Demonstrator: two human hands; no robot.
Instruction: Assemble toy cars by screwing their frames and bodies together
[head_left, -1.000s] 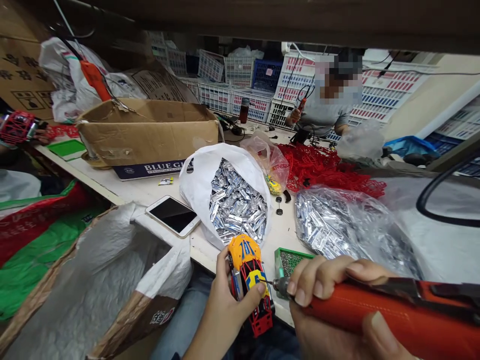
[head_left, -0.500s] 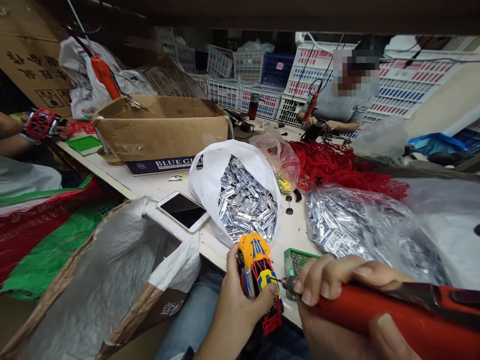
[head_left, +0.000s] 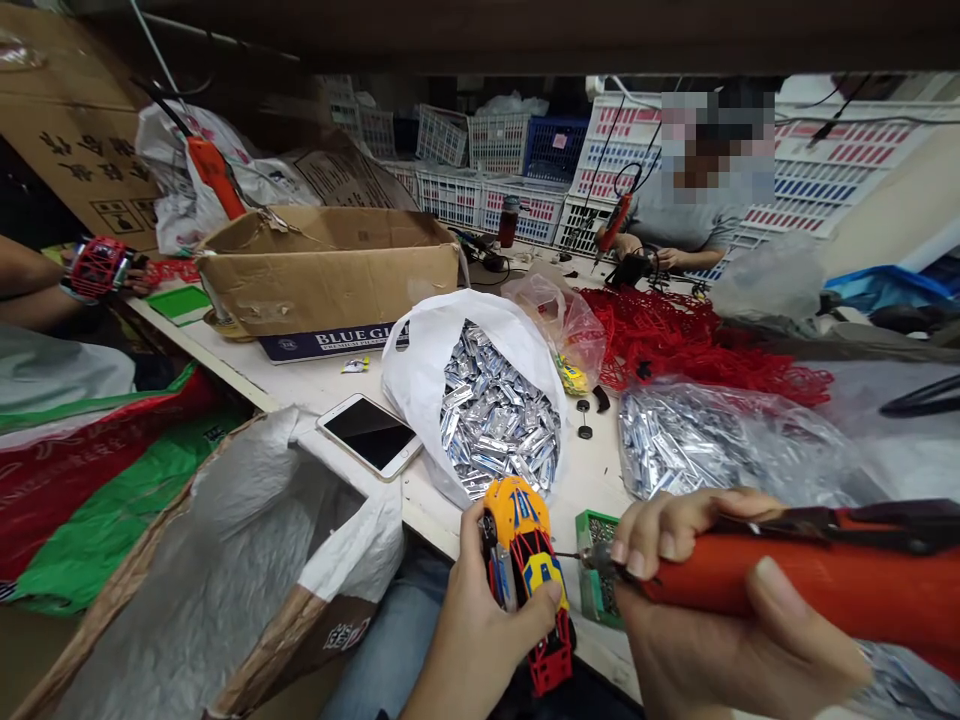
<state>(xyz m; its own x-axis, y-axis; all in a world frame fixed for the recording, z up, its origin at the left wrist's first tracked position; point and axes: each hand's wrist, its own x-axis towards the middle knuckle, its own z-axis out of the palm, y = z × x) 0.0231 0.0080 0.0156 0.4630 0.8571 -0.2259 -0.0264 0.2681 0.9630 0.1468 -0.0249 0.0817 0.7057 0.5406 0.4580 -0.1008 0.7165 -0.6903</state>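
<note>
The left hand [head_left: 480, 635] is gripping the car [head_left: 525, 545]: its fingers are closing around the orange and red body, with the thumb pressing on the top side, and the car is staying in the air just before the near edge of the surface [head_left: 420, 505], nose pointing to 12 o'clock. At 3 o'clock of the car, the right hand [head_left: 712, 640] is wrapping its fingers tight around the orange driver [head_left: 825, 590]. The thin bit of the driver is lying level and is touching the right side of the car. Just behind the bit, a green tray [head_left: 596, 585] with small screws is sitting at the surface edge.

At 9 o'clock of the car, a sack [head_left: 225, 560] with grey lining is standing open, below the surface. At 11 o'clock, a phone [head_left: 370, 436] is lying face up. At 12 o'clock, a white bag [head_left: 427, 350] is lying open, full of silver pieces. At 2 o'clock, a clear bag [head_left: 720, 435] is holding more silver pieces. Between the two bags, two small black wheels [head_left: 583, 418] are lying.

Farther, a red pile [head_left: 690, 340] of plastic parts is spreading at 1 o'clock, and a box [head_left: 330, 275] is standing at 11 o'clock. At the far side, a person [head_left: 686, 215] is sitting and holding another orange tool. At 10 o'clock, an arm [head_left: 30, 290] of someone else is holding a red part [head_left: 97, 268].
</note>
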